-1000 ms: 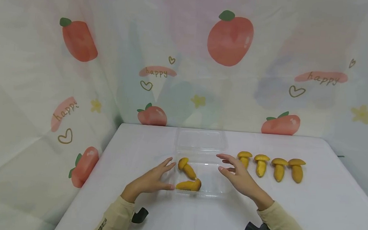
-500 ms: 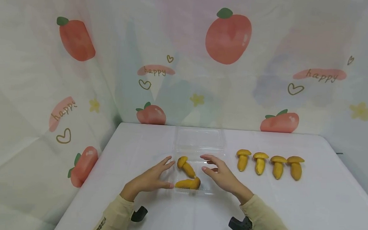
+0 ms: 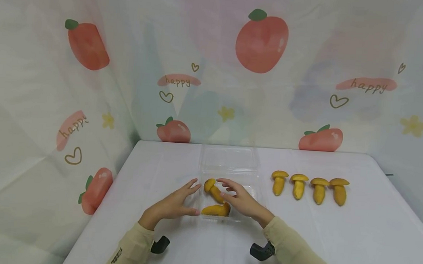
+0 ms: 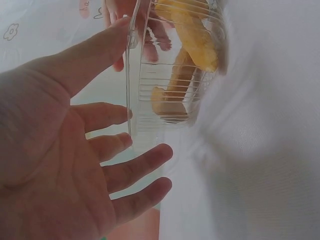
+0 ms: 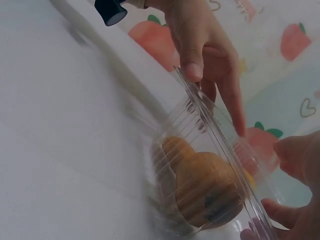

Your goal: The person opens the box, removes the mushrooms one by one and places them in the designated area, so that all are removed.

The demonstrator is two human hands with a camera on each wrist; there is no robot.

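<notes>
A clear plastic clamshell box lies in the middle of the table with its lid folded back. Two yellow-brown mushrooms rest inside its left part: one mushroom slants behind, the other mushroom lies sideways along the front. My left hand is at the box's left side, fingers spread, thumb and fingertips right at the rim. My right hand is over the box, fingers loosely extended with nothing held. Its fingertips overlap the slanting mushroom in the head view.
To the right of the box, several more mushrooms stand in a row, caps toward the back wall. A printed cloth hangs behind and to the left of the white table. Black wrist mounts project below both sleeves.
My right hand has moved left, from the box's right side to over the mushrooms inside. The left hand holds its place at the rim. Mushrooms and box have stayed put.
</notes>
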